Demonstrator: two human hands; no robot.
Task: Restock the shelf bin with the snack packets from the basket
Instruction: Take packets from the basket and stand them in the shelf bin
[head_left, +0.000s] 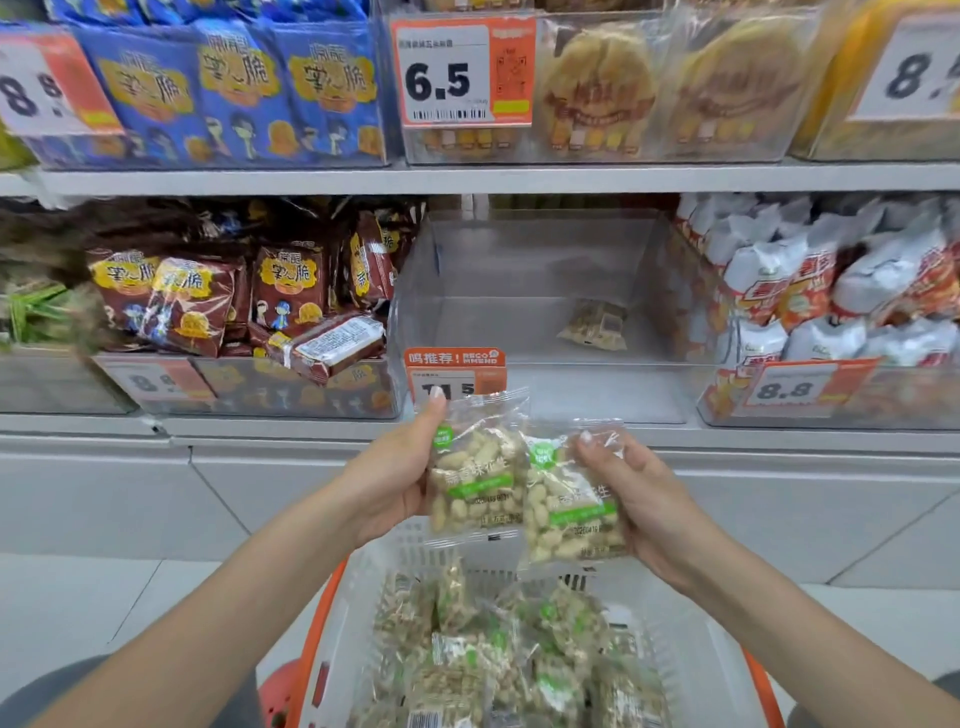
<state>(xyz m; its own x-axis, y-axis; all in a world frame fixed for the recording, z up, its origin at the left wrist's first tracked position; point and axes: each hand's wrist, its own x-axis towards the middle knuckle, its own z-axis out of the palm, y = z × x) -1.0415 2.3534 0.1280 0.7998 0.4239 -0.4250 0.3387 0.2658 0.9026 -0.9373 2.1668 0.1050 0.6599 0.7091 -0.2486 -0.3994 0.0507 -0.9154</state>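
Two clear crinkly plastic packets of pale peanuts with green labels, held up side by side just in front of the clear rigid plastic shelf bin (415, 291) and below its front lip. Left packet (475, 467) gripped by the left hand (400, 483), thumb laid up its edge toward the sealed top, fingers (415, 512) curled behind. Right packet (569, 499) gripped by the right hand (649, 499), thumb pressing the film near the top corner, fingers wrapped round the back; lower than the left packet and overlapping its edge.

Inside the bin, one small peanut packet (595, 325) lying flat on the floor toward the right rear. Orange price tag (457, 371) clipped to the bin's front lip, partly hidden by the left thumb.

Directly below the bin and the hands, a white slotted plastic basket with an orange rim (324, 597), heaped with more soft, wrinkled peanut packets (498, 649) lying at mixed angles.

Left of the bin, glossy brown snack packs (291, 286) piled loosely in a neighbouring clear bin. Right of the bin, puffy white and orange bags (831, 291). Above the bin, beyond the grey metal shelf edge (467, 179), round golden pastries in clear wrap (597, 83).
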